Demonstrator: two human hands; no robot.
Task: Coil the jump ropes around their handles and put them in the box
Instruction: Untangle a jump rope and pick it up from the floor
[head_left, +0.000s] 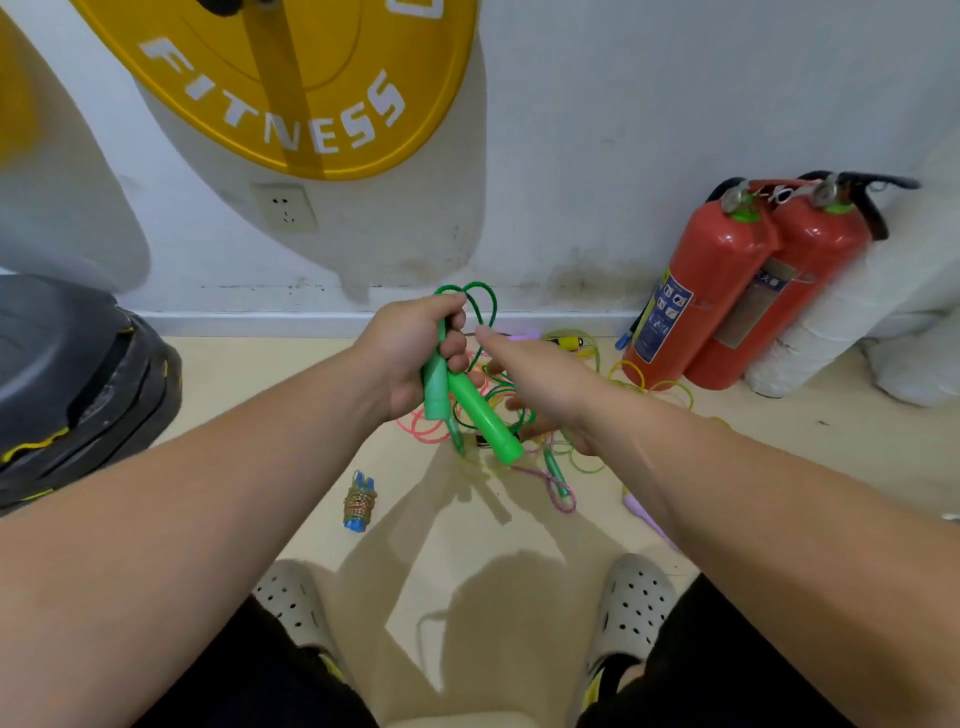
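Observation:
My left hand grips the two green handles of a green jump rope, held together and pointing down toward the floor. Loops of its green cord rise above my fist. My right hand is beside the handles with fingers spread, and I cannot see cord clearly held in it. Beneath both hands lies a tangle of pink, yellow, purple and green ropes on the floor. A coiled rope with blue handles lies apart on the floor to the left. No box is in view.
Two red fire extinguishers lean on the wall at right beside white sacks. Black weight plates are stacked at left. A purple handle lies under my right forearm. My feet in pale perforated clogs stand near the bottom.

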